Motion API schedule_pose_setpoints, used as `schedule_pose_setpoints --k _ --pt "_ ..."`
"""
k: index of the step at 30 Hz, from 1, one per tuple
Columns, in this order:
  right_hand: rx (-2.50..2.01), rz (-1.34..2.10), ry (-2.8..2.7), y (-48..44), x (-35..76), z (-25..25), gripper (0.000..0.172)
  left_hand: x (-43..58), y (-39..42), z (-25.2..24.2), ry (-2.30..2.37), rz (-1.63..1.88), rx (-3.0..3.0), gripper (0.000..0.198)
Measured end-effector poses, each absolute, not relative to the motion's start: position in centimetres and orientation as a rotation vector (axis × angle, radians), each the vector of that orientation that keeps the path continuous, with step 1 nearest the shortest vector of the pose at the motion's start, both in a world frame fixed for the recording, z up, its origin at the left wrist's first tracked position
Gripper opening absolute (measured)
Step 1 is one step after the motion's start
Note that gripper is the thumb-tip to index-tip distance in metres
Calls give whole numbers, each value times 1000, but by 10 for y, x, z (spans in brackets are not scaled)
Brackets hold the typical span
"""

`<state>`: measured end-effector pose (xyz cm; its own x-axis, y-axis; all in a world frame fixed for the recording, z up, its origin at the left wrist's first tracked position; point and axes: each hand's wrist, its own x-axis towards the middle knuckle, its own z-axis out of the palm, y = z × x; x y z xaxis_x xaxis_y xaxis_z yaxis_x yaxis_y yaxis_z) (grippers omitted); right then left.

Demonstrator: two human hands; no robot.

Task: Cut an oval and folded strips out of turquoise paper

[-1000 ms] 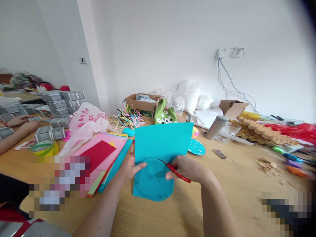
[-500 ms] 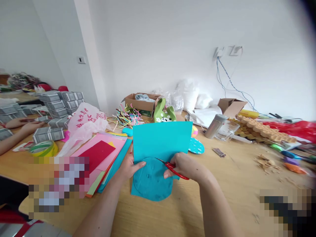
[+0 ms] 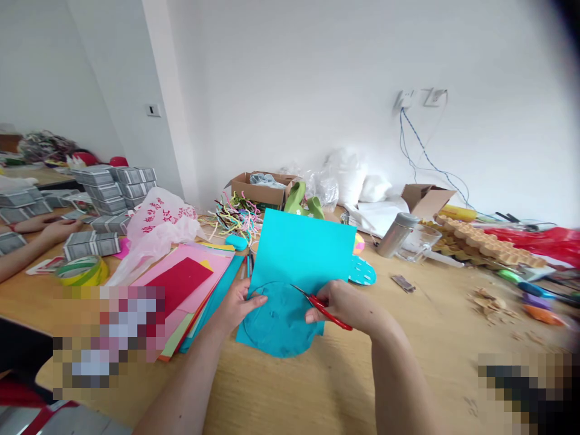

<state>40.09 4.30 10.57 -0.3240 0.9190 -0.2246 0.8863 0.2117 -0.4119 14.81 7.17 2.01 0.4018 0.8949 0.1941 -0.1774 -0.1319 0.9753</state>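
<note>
"What can't you see from over there?"

"The blue paper [image 3: 306, 248] hides part of a green thing [image 3: 296, 196]. I can't tell if its bottom touches the table [image 3: 430, 326]."

"Any words?"

"Red writing on the plastic bag [image 3: 151, 219] — too bent to read."

"And your hands?"

"My left hand [image 3: 240, 305] pinches the paper's left edge. My right hand [image 3: 339, 305] wraps the handles of the red scissors [image 3: 327, 312] — their tips point up and left. The paper stands between my hands, long way up, top leaning right."

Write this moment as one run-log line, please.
left hand: holding blue sheet | right hand: holding red-handled scissors | blades: at marked round shape | left of sheet: coloured paper stack
</note>
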Motion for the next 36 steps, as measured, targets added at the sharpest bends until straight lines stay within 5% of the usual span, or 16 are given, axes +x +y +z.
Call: schedule_pose_setpoints --k 14,24,36 --pt "-1763 692 -2431 40 392 108 66 147 75 13 619 1036 1424 42" --pt "-1787 635 -2499 42 392 105 67 148 71 29 667 1081 1477 59" --pt "-1745 839 -2531 39 398 109 68 148 69 27 631 999 1452 54"
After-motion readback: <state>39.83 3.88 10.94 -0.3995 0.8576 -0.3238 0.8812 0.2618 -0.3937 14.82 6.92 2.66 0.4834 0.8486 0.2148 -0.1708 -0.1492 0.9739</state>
